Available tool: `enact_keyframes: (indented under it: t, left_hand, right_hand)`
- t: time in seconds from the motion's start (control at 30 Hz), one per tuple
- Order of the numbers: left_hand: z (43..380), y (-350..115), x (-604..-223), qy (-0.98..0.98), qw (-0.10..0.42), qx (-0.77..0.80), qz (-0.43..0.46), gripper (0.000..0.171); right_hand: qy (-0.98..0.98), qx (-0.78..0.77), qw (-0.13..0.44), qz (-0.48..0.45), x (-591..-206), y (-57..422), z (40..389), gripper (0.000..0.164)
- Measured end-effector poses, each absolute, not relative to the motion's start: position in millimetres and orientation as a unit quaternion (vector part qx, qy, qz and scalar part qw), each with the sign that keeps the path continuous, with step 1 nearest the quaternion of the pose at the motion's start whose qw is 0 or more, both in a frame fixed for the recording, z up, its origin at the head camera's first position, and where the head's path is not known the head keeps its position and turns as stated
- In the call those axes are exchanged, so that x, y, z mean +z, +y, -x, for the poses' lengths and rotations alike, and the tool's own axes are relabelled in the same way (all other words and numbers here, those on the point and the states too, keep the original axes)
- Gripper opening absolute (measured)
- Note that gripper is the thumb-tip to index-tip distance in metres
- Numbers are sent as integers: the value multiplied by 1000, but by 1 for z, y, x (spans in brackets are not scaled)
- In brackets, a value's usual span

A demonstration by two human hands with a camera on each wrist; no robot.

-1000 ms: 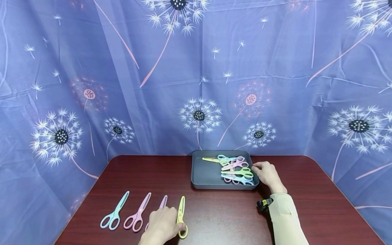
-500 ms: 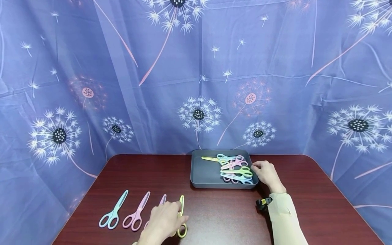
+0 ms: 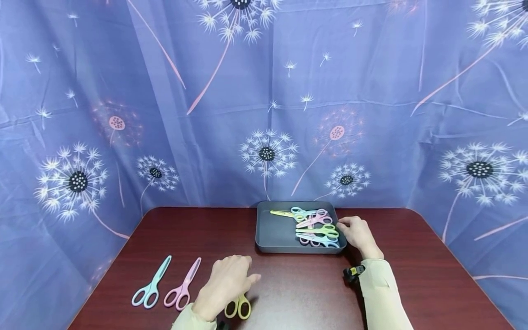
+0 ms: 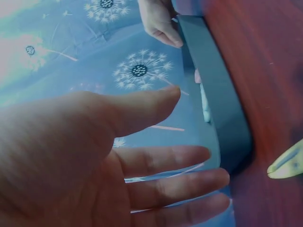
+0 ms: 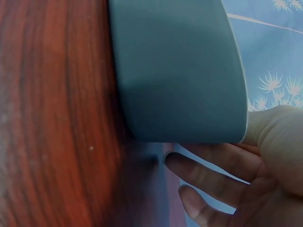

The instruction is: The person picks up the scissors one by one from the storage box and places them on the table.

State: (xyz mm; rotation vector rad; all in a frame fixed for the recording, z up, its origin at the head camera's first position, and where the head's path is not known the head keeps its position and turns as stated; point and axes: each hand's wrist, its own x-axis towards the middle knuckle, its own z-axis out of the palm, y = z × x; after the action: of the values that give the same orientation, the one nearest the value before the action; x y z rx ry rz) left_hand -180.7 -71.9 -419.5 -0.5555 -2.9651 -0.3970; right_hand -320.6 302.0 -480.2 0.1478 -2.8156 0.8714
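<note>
Left hand [image 3: 228, 280] hovers over the yellow scissors [image 3: 239, 299], grip spread pretty loose; right hand [image 3: 359, 233] pinches the gray tray [image 3: 297, 250] edge.

Looks like a makeshift booth, screened along the tabletop's [image 3: 297, 286] far and side edges by hanging dandelion-print cloth [image 3: 214, 160]; can't be pinned to home or office.

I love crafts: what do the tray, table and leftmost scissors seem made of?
Tray: plastic or coated metal, given its smooth, matt wall.
Table: wood or laminate, slightly glossy, showing streaky grain.
Leftmost scissors: probably mostly smooth plastic; pastel colour runs from handles to blade.
</note>
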Motion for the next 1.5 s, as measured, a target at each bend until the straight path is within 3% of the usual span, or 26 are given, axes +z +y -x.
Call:
enact_keyframes:
  t: [0.23,0.53,0.83,1.07,1.5]
  left_hand:
    - [196,-66,-403,-972,51,-133,189,29]
    - [234,-51,-395,-973,24,-128,190,25]
    - [286,-12,-397,-968,-41,-147,201,23]
    - [312,7,-399,-947,-64,-162,270,20]
    - [353,31,-411,-937,-63,-199,282,20]
  right_hand:
    - [-948,292,111,-57,-482,305,320,22]
    - [-950,295,92,-53,-481,304,321,24]
    - [-951,295,84,-44,-478,304,323,24]
    - [-949,296,96,-53,-480,304,322,23]
    - [-950,297,83,-38,-480,301,321,23]
